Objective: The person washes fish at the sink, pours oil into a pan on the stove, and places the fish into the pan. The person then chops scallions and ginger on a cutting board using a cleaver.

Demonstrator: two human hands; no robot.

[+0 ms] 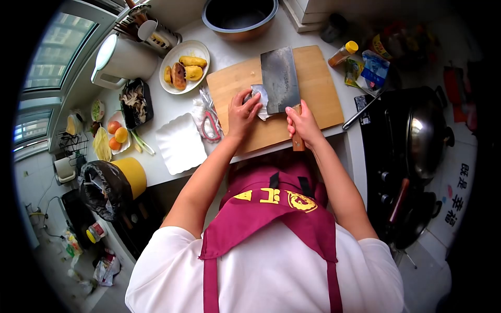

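Observation:
My right hand (303, 124) is wrapped round the wooden handle of a cleaver (280, 75). Its broad grey blade, with dull marks on it, is above the wooden cutting board (321, 88) and points away from me. My left hand (243, 113) has its fingers bent around a crumpled white piece of paper (263, 103) beside the blade's left edge. Whether the paper wraps anything is hidden. Left of the board, near my left wrist, lie scissors with red-pink handles (210, 127) and a clear plastic bag (201, 107).
Around the board are a plate of browned yellow pieces (205, 51), a dark bowl (240, 32), a white scalloped tray (180, 147), a black tray of grey strips (148, 107) and a yellow-capped bottle (343, 53). A stove with a lidded pan (425, 138) stands at right.

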